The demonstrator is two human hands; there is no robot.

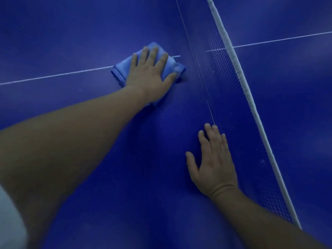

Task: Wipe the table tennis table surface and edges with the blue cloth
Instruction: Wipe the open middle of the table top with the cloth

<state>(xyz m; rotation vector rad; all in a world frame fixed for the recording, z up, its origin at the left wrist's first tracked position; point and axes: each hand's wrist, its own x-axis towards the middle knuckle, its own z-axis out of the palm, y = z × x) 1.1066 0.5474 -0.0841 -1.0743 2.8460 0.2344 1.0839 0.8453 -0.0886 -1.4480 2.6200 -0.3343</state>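
Blue cloth [124, 69]: folded into a thick pad, lying flat on the table tennis table [71, 29], on the near half, close to the net [226, 90] but not touching it. It sits right across the thin white centre line [53, 75]; the line runs out from under the cloth's far-from-net side and a short stub of it shows on the net side. Folded layers visible along the cloth's edge farthest from the net.

Left hand [150, 74]: palm down on top of the cloth, fingers spread wide and flat, pressing rather than gripping. Thumb tip reaches the cloth corner nearest the net. A bit of cloth pokes out beneath the wrist. Forearm bare, stretched out long across the table surface; a pale sleeve [9, 218] shows at the upper arm, far from the net.

Right hand [213, 162]: empty, palm flat on the bare table, fingers loosely together and pointing along the net, thumb splayed away from it. Fingertips lie at the foot of the net mesh; cannot tell whether they touch it.

Net: dark mesh with a white top band [240, 76], standing upright. Beyond it, the other half of the table carries its own white centre line. Lighting dim, whole scene tinted blue.
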